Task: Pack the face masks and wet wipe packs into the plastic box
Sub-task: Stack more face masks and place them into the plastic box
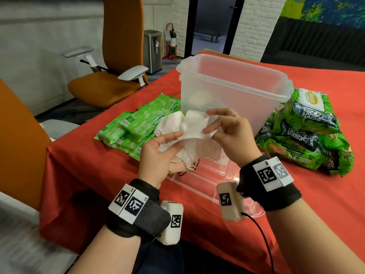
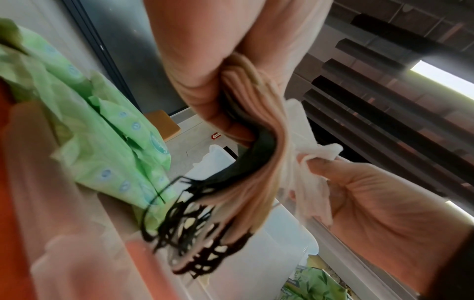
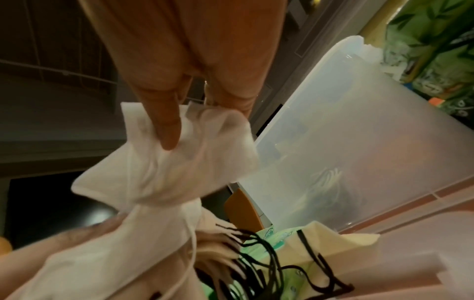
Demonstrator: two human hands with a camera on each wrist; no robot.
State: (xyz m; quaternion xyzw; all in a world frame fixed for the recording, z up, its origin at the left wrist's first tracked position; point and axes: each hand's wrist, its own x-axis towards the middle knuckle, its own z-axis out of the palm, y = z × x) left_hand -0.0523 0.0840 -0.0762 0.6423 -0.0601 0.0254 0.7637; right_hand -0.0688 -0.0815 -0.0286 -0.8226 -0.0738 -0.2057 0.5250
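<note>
Just in front of the translucent plastic box [image 1: 227,89], over the red table, both hands hold a bundle of face masks [image 1: 189,153]. My left hand [image 1: 171,143] grips the stack of white, beige and black masks [image 2: 259,162] from below, and their ear loops [image 2: 195,233] hang down. My right hand [image 1: 211,123] pinches a crumpled white mask [image 1: 193,125] at the top of the bundle, thumb against fingers [image 3: 166,121]. Light green wet wipe packs [image 1: 136,125] lie left of the box. Darker green packs [image 1: 302,133] are piled to its right. Blurred shapes show through the box wall [image 3: 359,152].
A clear flat lid [image 1: 199,182] lies on the red cloth under my hands. An orange office chair [image 1: 110,86] stands beyond the table's left edge, and another orange chair back [image 1: 17,145] is at the near left. The table's near edge is below my wrists.
</note>
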